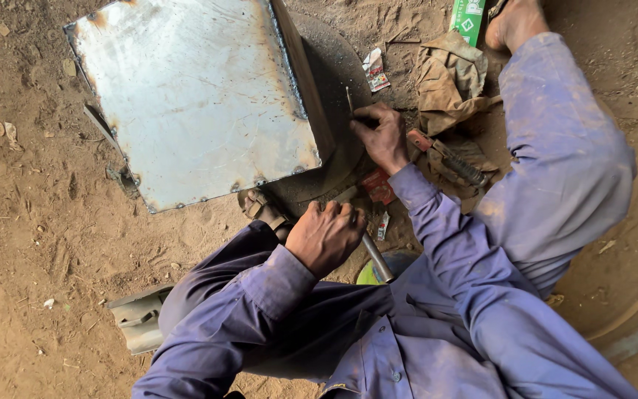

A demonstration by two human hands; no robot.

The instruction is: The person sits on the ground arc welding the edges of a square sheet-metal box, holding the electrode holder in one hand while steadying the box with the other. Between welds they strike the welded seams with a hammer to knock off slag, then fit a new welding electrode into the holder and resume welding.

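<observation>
Head view showed a person in purple sitting on sandy ground; the left hand (326, 236) was closed in a fist around a metal rod (376, 258), whose free end pointed toward 5 o'clock; the right hand (382, 135) was at 1 o'clock from the left one, fingers pinched on a thin rod (349, 100) that stood up toward 12 o'clock; a steel box (197, 96) with rusty welded edges lay at 10 o'clock from the hands, just beside the right hand; a tool with red handle (444, 157) lay at 3 o'clock from the right hand, on brown cloth (448, 77); small red packets (378, 186) lay between the hands.
</observation>
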